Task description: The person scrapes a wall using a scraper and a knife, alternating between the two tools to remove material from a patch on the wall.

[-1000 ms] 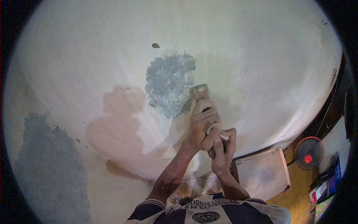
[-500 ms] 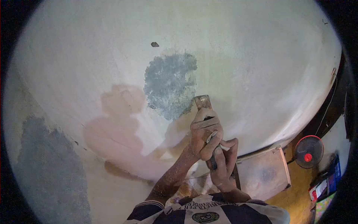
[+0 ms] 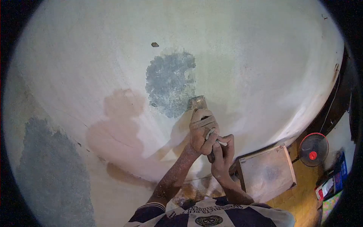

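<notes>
A scraper (image 3: 198, 102) with a flat, worn blade points up at the wall, its blade at the lower right edge of a bare grey patch (image 3: 168, 81). My left hand (image 3: 203, 130) is wrapped round the scraper just below the blade, dusty over fingers and forearm. Lower down, my right hand (image 3: 222, 155) grips the handle's end, with thumb and forefinger close against the left hand. Most of the handle is hidden by the fingers. Pale paint covers the wall (image 3: 242, 56) around the patch.
A small dark chip mark (image 3: 155, 44) lies above the patch. Another larger grey patch (image 3: 55, 174) spreads at lower left. To the right are a dusty box-like panel (image 3: 266, 172), a fan with a red hub (image 3: 313, 155) and a hanging cord (image 3: 331, 104).
Both hands and the scraper have shifted slightly left and up in view, and the blade now overlaps the grey patch's lower right edge. The camera view has shifted a little too.
</notes>
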`<state>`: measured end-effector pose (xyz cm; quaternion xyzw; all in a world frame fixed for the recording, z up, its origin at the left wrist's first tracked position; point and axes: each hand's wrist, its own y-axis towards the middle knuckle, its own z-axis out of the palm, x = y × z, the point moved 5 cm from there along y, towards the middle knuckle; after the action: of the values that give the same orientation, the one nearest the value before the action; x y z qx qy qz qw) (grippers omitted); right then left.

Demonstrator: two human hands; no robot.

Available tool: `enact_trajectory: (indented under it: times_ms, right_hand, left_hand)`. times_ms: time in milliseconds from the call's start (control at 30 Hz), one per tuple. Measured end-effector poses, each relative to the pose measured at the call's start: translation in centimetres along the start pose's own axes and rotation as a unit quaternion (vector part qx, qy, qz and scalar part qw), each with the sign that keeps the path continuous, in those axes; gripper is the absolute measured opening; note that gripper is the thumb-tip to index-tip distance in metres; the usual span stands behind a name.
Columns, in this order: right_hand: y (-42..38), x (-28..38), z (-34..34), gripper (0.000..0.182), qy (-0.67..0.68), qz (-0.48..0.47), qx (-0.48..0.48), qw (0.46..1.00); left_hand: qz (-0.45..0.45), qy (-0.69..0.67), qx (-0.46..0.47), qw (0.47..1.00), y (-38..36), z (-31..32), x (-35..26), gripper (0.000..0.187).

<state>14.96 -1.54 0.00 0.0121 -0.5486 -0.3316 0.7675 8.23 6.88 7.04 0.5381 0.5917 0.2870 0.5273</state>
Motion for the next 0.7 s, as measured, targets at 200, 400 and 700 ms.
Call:
enact_trajectory:
  times_ms: [200, 400, 700]
  right_hand:
    - [-0.4, -0.9, 0.0, 0.014, 0.031, -0.005, 0.002, 1.0]
    - [1.5, 0.5, 0.4, 0.012, 0.008, -0.042, 0.006, 0.999]
    - [0.6, -0.2, 0.2, 0.014, 0.023, -0.014, 0.008, 1.0]
  left_hand:
    - [-0.047, -0.052, -0.016, 0.997, -0.9, -0.1, 0.1, 0.02]
    - [-0.023, -0.022, -0.022, 0.999, -0.3, 0.1, 1.3, 0.019]
    - [-0.041, -0.063, 0.004, 0.997, -0.9, 0.2, 1.4, 0.017]
